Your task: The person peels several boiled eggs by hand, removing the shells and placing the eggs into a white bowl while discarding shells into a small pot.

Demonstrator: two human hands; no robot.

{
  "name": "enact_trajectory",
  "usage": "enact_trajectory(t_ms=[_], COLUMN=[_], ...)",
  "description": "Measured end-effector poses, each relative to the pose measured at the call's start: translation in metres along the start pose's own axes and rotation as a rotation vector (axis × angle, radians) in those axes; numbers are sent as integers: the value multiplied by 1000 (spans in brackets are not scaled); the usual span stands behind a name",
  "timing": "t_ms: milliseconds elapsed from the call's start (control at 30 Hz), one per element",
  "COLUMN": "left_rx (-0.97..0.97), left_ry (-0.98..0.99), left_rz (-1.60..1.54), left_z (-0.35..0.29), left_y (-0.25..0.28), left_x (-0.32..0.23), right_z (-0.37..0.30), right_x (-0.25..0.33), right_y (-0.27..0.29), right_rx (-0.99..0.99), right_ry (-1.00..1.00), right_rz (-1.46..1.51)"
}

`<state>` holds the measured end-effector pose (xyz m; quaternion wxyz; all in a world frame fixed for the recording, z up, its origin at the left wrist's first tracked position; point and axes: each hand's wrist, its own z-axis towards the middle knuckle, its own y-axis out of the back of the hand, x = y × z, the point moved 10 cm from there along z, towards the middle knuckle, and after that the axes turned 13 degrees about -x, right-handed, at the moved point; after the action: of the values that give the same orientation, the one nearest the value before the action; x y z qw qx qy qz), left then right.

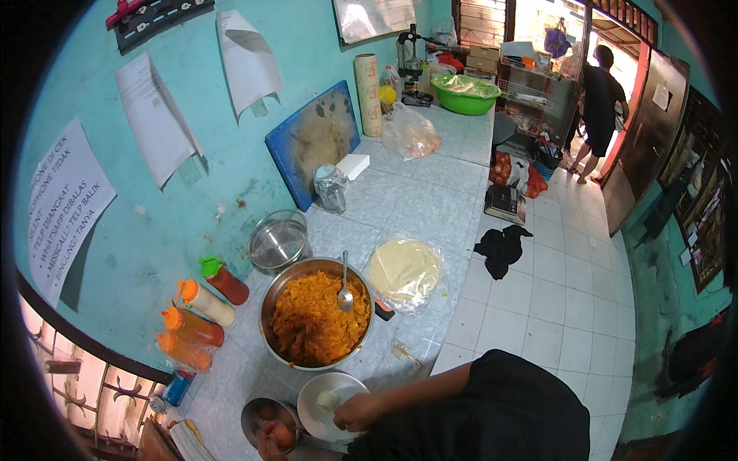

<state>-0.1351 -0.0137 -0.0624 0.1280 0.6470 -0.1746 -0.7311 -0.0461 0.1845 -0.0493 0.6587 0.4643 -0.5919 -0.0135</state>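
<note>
From here I see a pale egg [328, 399], likely peeled, in the white bowl [310, 405]. My right hand [355, 412] is curled beside it; I can't tell if it grips. My left hand [270, 444] is by a brown egg [284, 436] in the metal bowl [245, 421], grip unclear too. The pale egg should be light, soft and slippery, so I'd hold its middle gently.

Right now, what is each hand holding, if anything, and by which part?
It cannot be told: the left hand is at an egg in the metal pot, grip unclear; the right hand is over the white bowl, its fingertips hidden.
</note>
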Motion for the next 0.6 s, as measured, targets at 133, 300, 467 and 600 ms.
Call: enact_trajectory(t_ms=[133, 300, 467, 600], left_rx=[86, 128, -50, -46], left_ry=[87, 81, -30, 95], left_rz=[-48, 225, -38, -139], left_z=[-7, -11, -6, -12], left_y=[-20, -19, -6, -10], left_x=[-7, -4, -28, -27], right_z=[-2, 1, 1, 2], right_x=[-5, -3, -3, -9], right_y=[0, -3, -1, -5], right_rx=[7, 8, 0, -12], right_ry=[-9, 24, 21, 28], right_rz=[52, 53, 11, 46])
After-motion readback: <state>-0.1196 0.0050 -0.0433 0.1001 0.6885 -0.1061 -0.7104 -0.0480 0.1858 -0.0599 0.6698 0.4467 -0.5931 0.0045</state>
